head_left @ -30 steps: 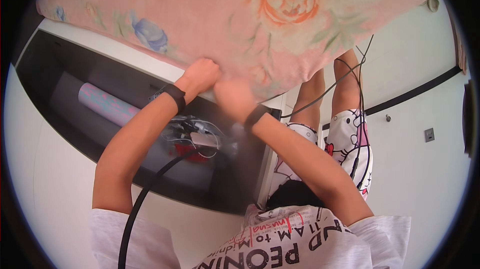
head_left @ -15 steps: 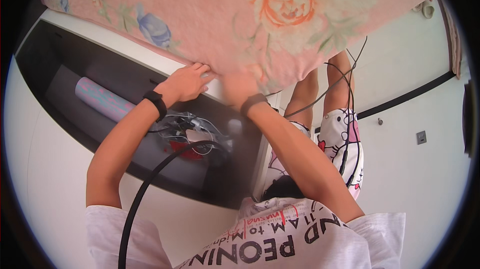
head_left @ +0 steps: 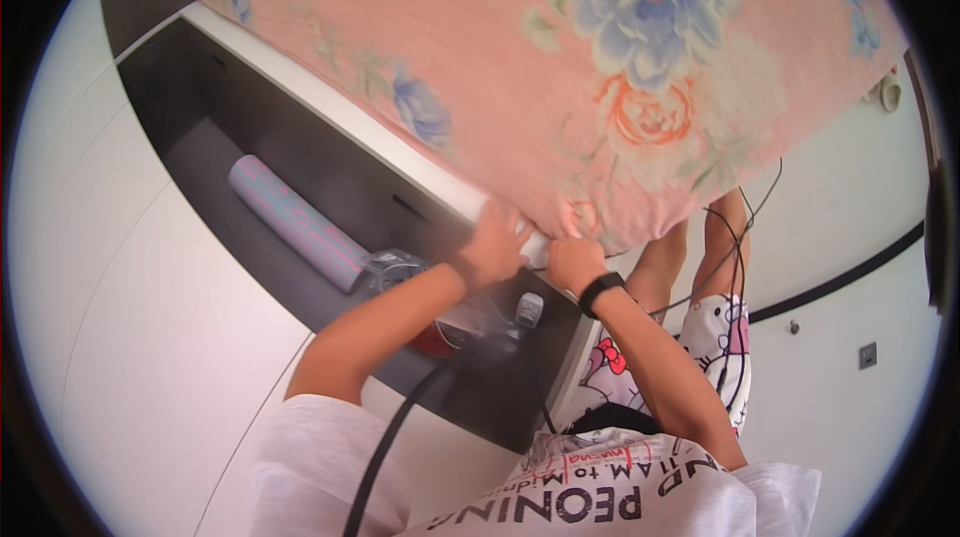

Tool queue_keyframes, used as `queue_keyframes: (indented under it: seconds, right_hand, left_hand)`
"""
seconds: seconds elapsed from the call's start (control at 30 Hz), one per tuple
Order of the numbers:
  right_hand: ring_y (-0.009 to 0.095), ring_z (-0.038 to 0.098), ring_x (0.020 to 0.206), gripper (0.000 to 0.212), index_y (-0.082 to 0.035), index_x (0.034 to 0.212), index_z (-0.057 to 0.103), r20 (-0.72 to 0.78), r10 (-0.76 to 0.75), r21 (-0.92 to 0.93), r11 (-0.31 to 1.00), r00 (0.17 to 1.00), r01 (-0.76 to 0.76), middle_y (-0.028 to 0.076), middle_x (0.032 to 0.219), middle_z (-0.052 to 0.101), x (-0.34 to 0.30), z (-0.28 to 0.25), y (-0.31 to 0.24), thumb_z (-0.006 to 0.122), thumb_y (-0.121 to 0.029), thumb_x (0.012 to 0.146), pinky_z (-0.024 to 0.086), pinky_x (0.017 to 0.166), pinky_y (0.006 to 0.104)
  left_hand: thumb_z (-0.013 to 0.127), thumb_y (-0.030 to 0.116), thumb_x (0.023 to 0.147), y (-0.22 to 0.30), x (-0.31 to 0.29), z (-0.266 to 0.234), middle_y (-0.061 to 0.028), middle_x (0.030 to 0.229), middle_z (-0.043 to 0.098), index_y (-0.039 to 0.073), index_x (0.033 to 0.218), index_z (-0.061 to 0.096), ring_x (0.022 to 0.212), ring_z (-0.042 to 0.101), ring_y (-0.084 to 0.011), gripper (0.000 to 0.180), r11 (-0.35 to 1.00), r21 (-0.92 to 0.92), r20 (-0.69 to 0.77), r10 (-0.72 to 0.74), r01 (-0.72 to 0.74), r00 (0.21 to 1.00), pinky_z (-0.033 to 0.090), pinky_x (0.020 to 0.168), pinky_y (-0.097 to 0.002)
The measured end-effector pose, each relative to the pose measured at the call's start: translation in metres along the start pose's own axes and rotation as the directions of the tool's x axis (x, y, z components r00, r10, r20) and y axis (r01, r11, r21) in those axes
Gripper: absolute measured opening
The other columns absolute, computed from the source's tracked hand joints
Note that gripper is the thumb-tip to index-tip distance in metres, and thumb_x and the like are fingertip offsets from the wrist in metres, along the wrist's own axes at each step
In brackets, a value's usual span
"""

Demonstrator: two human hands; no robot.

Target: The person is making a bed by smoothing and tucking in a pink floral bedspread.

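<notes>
A pink floral bed sheet (head_left: 480, 57) covers the bed, its lower edge meeting a white bed-frame rail (head_left: 440, 177). My right hand (head_left: 577, 265) is closed at the sheet's near corner, its fingers curled in on the fabric. Just left of it, my left hand (head_left: 493, 245) is at the rail beside the sheet's edge. Motion blurs its fingers, so their grip cannot be made out. Both wrists wear black bands; the right one (head_left: 600, 292) shows clearly.
Below my hands a dark storage compartment (head_left: 330, 157) holds a rolled lilac mat (head_left: 300, 222), bagged cables (head_left: 395, 272) and a small white device (head_left: 530, 310). A thick black cable (head_left: 390, 437) rises past my left arm. Thin black cords (head_left: 740, 227) hang beside my legs.
The view has shifted, so the bed and compartment sit farther right and lower. Both hands have come slightly nearer to me. My right hand, blurred before, now shows as a closed fist; the left has blurred.
</notes>
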State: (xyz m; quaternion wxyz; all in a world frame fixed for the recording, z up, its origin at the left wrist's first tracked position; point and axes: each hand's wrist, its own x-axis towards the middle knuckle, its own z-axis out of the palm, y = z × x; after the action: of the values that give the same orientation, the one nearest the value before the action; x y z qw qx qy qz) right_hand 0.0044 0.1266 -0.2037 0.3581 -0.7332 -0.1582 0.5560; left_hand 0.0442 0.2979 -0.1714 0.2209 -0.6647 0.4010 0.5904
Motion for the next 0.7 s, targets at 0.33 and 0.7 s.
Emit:
queue_keyframes:
  seconds: [0.33, 0.7]
  right_hand:
    - [0.029, 0.064, 0.111, 0.029, -0.011, 0.101, 0.074, -0.604, -0.106, -0.145, 0.989, 0.79, 0.022, 0.015, 0.105, 0.072, 0.025, 0.068, 0.053, 0.051, -0.023, 0.09, 0.032, 0.108, 0.0508]
    - [0.024, 0.067, 0.07, 0.022, -0.006, 0.077, 0.069, -0.042, 0.096, 0.488, 0.871, 0.994, -0.064, 0.009, 0.073, 0.068, -0.229, -0.079, 0.267, 0.061, -0.026, 0.083, 0.052, 0.065, 0.0412]
  left_hand:
    - [0.051, 0.059, 0.088, 0.003, 0.015, -0.05, -0.0271, 0.142, 0.045, 0.013, 0.141, 0.052, 0.131, 0.042, -0.0433, 0.07, 0.991, -0.117, 0.097, 0.069, -0.058, 0.993, 0.033, 0.105, -0.0521]
    - [0.038, 0.033, 0.1, 0.059, 0.081, 0.098, -0.0048, 0.149, 0.049, 0.013, 0.142, 0.054, 0.137, 0.043, -0.0299, 0.049, 0.767, -0.122, 0.308, -0.574, 0.63, 0.759, 0.032, 0.104, -0.0605]
